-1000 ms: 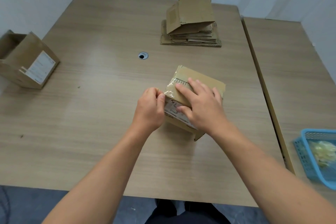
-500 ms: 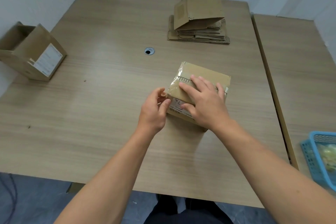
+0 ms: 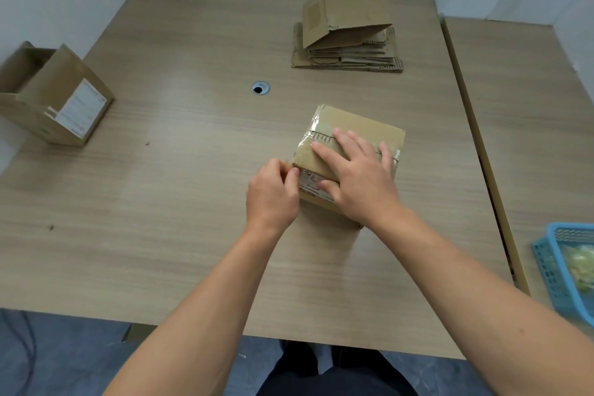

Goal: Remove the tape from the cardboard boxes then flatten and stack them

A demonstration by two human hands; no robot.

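- Pale walls on the far sides; wood-grain surface [image 3: 160,202] with a cable hole [image 3: 260,88] just above centre.
- Taped box [image 3: 353,125] sits closed on the surface just right of centre, toward 3 o'clock. Clear tape [image 3: 313,127] runs along its top seam and wraps the left edge.
- Right hand [image 3: 363,180] lies flat on the box top, fingers [image 3: 324,151] straight and spread, thumb against the near face; it steadies the box without grasping it.
- Left hand [image 3: 273,196] is at the box's near left corner, thumb and forefinger pinched together on what looks like the tape end.
- Stack [image 3: 347,56] of flattened boxes at 1 o'clock; its top piece is only half folded down.
- Open box [image 3: 54,100] at 9 o'clock, on its side, label showing, not flattened.
- Blue basket [image 3: 546,267] at 4 o'clock holds crumpled clear scraps, probably peeled tape.
- Judgement: well along. Several boxes are done; this one is at the start of its peel, then needs flattening and stacking, and the open box is left.
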